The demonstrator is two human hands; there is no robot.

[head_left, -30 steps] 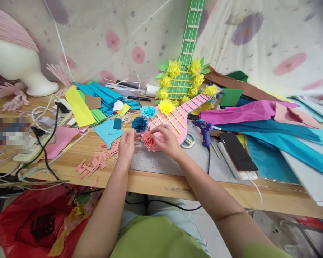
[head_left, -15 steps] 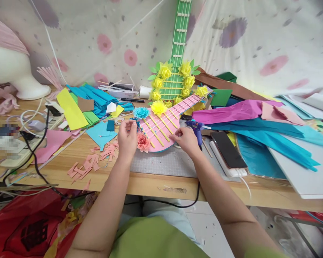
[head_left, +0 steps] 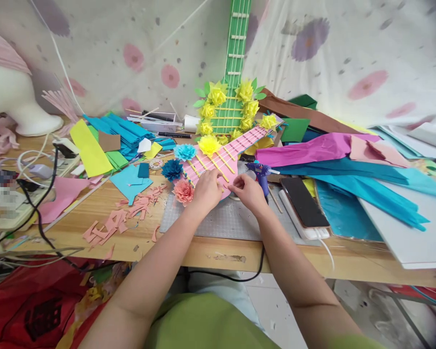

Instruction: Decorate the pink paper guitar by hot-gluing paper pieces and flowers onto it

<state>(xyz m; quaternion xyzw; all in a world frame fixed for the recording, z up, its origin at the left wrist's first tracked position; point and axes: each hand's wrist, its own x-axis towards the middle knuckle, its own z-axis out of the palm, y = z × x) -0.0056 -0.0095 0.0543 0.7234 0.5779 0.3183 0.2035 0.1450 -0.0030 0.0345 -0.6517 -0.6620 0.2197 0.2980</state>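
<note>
A pink paper guitar [head_left: 189, 170] with yellow strips across its body leans at a slant on the grey cutting mat [head_left: 221, 223]. Paper flowers sit along its left side: a light blue one [head_left: 185, 152], a dark blue one [head_left: 172, 169], a coral one [head_left: 183, 192] and a yellow one [head_left: 209, 145]. My left hand [head_left: 208, 191] is over the lower body, its fingers curled together. By the lower right edge, my right hand [head_left: 249, 191] is closed in a pinch, fingertips close to the left ones. Whatever either hand pinches is too small or hidden to name.
Behind stands a green paper guitar [head_left: 236, 63] ringed with yellow flowers. A blue glue gun [head_left: 262, 174] and a phone [head_left: 304, 201] lie to the right, beside crepe paper [head_left: 312, 150]. Coral scraps [head_left: 111, 225], a power strip [head_left: 32, 194] and blue paper [head_left: 132, 179] are left.
My left hand has moved right from beside the flowers to over the guitar's lower body, uncovering the dark blue flower. My right hand stays pinched by the lower right edge.
</note>
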